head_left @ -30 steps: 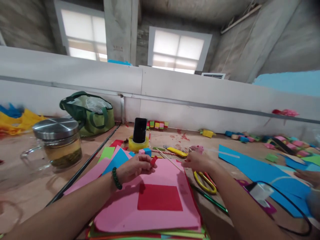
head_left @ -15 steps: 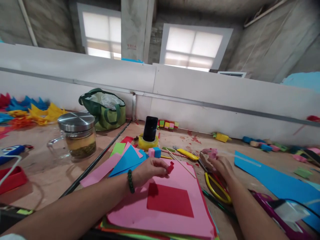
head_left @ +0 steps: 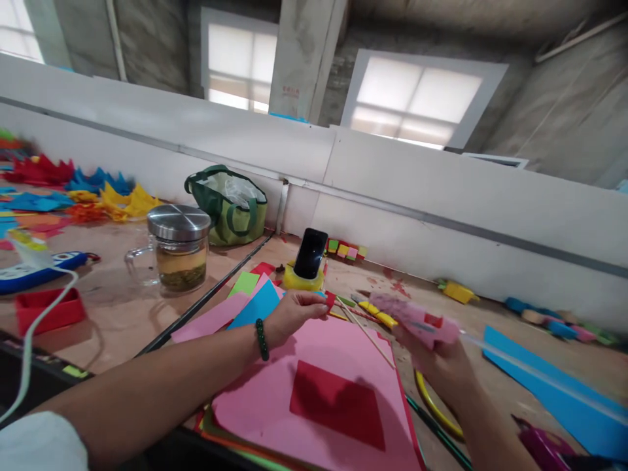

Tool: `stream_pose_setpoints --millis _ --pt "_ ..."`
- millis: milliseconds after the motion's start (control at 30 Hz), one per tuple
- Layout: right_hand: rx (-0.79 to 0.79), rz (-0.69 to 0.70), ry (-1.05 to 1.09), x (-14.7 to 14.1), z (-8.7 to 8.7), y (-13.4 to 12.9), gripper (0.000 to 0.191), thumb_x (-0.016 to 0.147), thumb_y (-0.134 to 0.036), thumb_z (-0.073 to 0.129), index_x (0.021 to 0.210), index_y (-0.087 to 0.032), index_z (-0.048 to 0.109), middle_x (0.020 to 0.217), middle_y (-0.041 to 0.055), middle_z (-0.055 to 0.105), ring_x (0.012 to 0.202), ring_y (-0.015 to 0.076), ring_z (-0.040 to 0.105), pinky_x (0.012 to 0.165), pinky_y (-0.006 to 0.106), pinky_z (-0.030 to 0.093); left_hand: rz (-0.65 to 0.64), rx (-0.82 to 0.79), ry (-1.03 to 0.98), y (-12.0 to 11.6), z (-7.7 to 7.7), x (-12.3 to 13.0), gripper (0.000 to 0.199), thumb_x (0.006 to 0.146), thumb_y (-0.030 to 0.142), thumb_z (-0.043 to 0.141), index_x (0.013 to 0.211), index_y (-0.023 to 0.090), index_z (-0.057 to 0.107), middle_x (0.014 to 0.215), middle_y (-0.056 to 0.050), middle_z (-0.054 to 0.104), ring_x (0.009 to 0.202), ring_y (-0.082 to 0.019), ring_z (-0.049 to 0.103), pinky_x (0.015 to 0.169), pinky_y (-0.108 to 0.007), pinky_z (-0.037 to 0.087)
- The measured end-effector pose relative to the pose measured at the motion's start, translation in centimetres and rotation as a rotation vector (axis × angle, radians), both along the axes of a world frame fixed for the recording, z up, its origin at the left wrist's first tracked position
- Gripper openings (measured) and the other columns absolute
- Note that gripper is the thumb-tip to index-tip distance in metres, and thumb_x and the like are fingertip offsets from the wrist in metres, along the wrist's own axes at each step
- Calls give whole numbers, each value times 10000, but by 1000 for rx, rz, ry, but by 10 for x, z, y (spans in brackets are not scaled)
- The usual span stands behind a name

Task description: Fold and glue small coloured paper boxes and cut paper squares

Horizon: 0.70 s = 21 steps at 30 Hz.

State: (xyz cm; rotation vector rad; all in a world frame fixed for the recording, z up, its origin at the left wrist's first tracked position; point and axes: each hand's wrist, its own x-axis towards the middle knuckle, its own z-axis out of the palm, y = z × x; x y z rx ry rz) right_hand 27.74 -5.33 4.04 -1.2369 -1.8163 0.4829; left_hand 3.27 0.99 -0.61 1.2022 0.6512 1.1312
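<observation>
My left hand (head_left: 293, 318), with a dark green bead bracelet at the wrist, pinches a small folded piece of red paper (head_left: 330, 300) above the far edge of a stack of pink sheets (head_left: 260, 425). My right hand (head_left: 441, 366) is closed around a pink glue gun (head_left: 417, 319), slightly blurred, with a clear glue stick (head_left: 540, 366) trailing from its back. The gun's nozzle end points left toward the red piece, apart from it. A red paper rectangle (head_left: 338, 409) lies on the pink stack under a shadow.
Yellow-handled scissors (head_left: 436, 412) lie partly hidden below my right forearm. A wooden stick (head_left: 373, 340) crosses the stack's corner. Behind stand a phone (head_left: 311, 254) on a tape roll (head_left: 297, 280), a lidded glass mug (head_left: 180, 268) and a green bag (head_left: 252, 226). Blue card (head_left: 554, 386) lies right.
My right hand has lifted the glue gun off the table area by the scissors and brought it up. The left hand's red piece has moved slightly away from me. The view has turned left.
</observation>
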Motion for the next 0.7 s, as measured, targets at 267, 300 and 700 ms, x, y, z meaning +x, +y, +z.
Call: stream_pose_setpoints --millis 267,300,700 --pt "-44 -68 -148 -7 -24 -4 349 815 -451 633 1089 -243 695 1073 78 722 1056 309 646 938 432 522 39 -8 82 -4 3 2 83 610 185 696 669 134 721 627 -7 656 611 -128 588 691 -296 487" --pt "-38 -69 -159 -7 -25 -3 353 813 -453 635 1094 -246 693 1079 80 720 1045 310 653 922 424 534 43 -8 93 -4 3 3 76 612 182 697 663 131 721 624 -8 652 604 -126 584 682 -293 487" --pt "-41 -96 -157 -8 -27 -2 346 775 -402 685 1077 -233 693 1037 80 737 947 314 692 820 404 583 28 25 111 -4 3 3 103 627 215 722 665 119 715 652 -23 650 630 -135 583 682 -296 490"
